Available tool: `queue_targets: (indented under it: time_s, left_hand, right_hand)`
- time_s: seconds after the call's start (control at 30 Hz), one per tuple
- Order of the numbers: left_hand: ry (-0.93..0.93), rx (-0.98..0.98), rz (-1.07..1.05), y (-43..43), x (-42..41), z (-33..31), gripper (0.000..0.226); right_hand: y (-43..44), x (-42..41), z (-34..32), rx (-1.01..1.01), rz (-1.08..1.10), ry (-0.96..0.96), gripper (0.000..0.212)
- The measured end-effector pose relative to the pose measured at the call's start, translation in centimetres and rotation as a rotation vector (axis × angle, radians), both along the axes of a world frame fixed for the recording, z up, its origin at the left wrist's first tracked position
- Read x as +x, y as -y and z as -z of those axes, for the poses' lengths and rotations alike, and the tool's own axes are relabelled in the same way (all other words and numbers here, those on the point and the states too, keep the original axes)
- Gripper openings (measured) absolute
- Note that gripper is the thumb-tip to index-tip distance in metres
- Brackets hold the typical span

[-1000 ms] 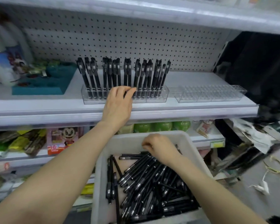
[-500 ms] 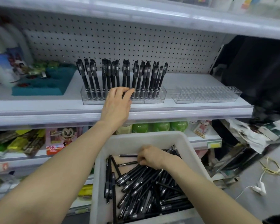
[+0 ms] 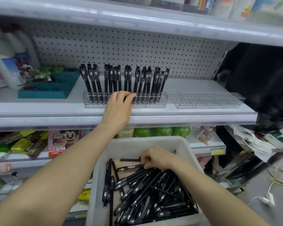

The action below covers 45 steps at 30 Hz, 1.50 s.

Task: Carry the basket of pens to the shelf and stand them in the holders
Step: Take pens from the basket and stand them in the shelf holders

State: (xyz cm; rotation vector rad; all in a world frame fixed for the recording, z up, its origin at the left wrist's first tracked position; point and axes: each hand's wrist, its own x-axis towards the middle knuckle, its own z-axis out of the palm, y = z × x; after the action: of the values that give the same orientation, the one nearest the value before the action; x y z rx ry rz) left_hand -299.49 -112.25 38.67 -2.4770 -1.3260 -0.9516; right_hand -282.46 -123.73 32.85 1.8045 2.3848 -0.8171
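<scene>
A white basket (image 3: 137, 142) sits low in front of me, holding several loose black pens (image 3: 147, 190). My right hand (image 3: 155, 158) is down in its far end, fingers curled round one black pen (image 3: 129, 167) lying crosswise. On the middle shelf (image 3: 194, 117) a clear holder (image 3: 155, 103) has several black pens (image 3: 121, 80) standing upright in it. My left hand (image 3: 118, 108) rests on that holder's front, fingers curved over its top edge. A second clear holder (image 3: 209, 100) to the right stands without pens.
A teal foam tray (image 3: 47, 88) and white bottles (image 3: 11, 62) occupy the shelf's left end. The lower shelf carries green bottles (image 3: 162, 131) and boxed goods (image 3: 62, 141). White cable (image 3: 266, 198) and clutter lie on the floor at right.
My right hand has slid left within the basket's far end and closed its fingers on a crosswise pen. My left hand has stayed on the holder.
</scene>
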Motion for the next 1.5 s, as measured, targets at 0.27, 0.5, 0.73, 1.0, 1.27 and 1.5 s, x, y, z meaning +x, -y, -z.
queue_targets:
  time_s: [0.27,0.5,0.73,1.0,1.27,1.5]
  left_hand:
    - [-0.013,0.031,-0.002,-0.3,0.5,-0.5,0.045]
    - [-0.018,0.052,0.047,-0.1,2.3,0.0,0.046]
    - [0.008,0.066,0.045,-0.3,2.2,0.7,0.047]
    - [0.005,0.051,0.039,-0.4,2.2,0.7,0.048]
    - [-0.003,0.042,0.025,-0.2,2.2,0.6,0.048]
    - [-0.007,0.023,0.045,-0.1,2.1,0.2,0.048]
  right_hand:
    - [-0.6,3.7,-8.1,0.119,0.225,-0.606,0.014]
    - [-3.7,6.5,-13.4,0.581,0.488,-0.740,0.008]
    - [-7.4,6.3,-15.4,0.939,0.667,-0.713,0.005]
    - [-10.1,6.4,-13.0,0.902,0.623,-0.419,0.012]
    - [-10.9,6.4,-11.6,0.816,0.615,-0.247,0.014]
    - [-10.8,6.1,-11.2,0.821,0.660,-0.264,0.017]
